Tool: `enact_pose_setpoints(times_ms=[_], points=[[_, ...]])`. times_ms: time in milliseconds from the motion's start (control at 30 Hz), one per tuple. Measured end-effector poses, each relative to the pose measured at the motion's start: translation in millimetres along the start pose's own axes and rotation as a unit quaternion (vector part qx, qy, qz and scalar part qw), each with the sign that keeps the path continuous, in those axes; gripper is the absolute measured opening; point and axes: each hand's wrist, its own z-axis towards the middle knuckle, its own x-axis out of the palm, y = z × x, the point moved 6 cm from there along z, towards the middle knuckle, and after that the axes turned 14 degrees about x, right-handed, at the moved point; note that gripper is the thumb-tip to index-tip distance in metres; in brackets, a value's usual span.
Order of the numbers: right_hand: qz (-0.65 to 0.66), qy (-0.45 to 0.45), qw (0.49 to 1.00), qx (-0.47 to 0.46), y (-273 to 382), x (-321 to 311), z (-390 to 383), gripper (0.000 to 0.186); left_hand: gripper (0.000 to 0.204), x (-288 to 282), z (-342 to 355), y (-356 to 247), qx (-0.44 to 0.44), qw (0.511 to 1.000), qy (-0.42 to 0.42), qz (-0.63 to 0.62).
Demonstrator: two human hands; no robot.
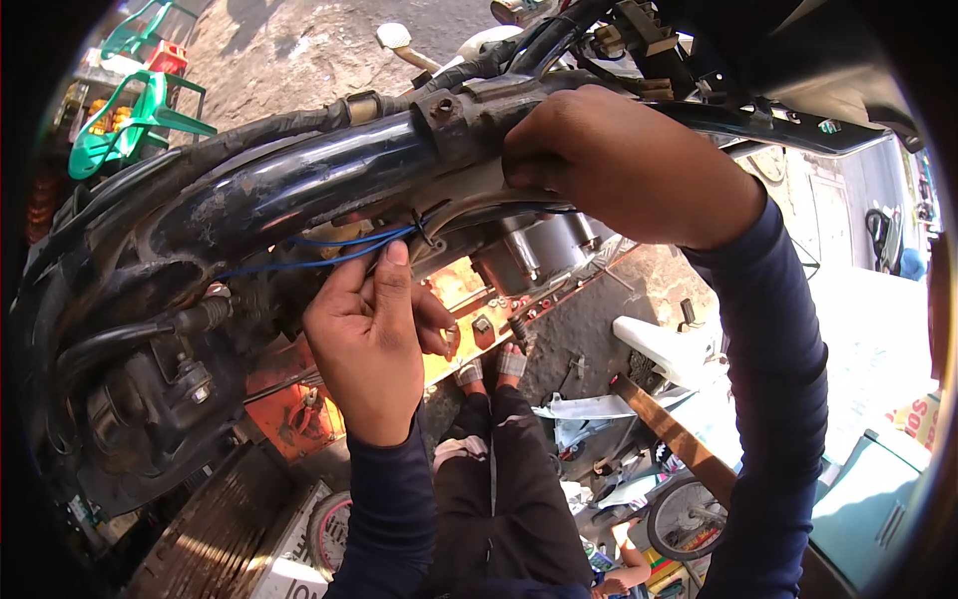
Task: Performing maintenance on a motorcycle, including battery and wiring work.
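A stripped motorcycle frame with a thick dark tube [309, 175] crosses in front of me. Below the tube, my left hand [369, 329] pinches thin blue wires [344, 240] between thumb and fingers. A black tie [420, 228] wraps the wires beside my thumb tip. My right hand [629, 165] reaches over the frame from the right, its fingers curled in by a grey cable sleeve [474, 200]. What those fingertips hold is hidden behind the hand and frame. A shiny metal cylinder [539, 250] sits under the cables.
Below the frame is an orange metal stand [294, 414] with tools on it. White body panels [664, 349], a wooden beam [679, 429] and a wheel [689, 519] lie to the right. Another person's arm [629, 564] shows low down. Green chairs [125, 130] stand far left.
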Motion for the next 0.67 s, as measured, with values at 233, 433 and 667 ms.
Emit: enact_pose_setpoints(times_ms=[233,433,667], points=[[0.062,-0.034,0.997,0.011,22.7,-3.6,-10.1,0.019,0.028,13.8,-8.0,3.0,-0.064,0.995,-0.077,-0.007],[-0.005,-0.026,0.999,0.024,19.5,4.3,10.6,0.003,0.033,21.2,-10.4,16.0,-0.106,0.980,-0.105,-0.130],[-0.048,0.084,0.995,-0.022,30.4,-8.7,31.3,0.013,0.034,22.2,-12.3,13.8,-0.119,0.974,-0.164,-0.104]])
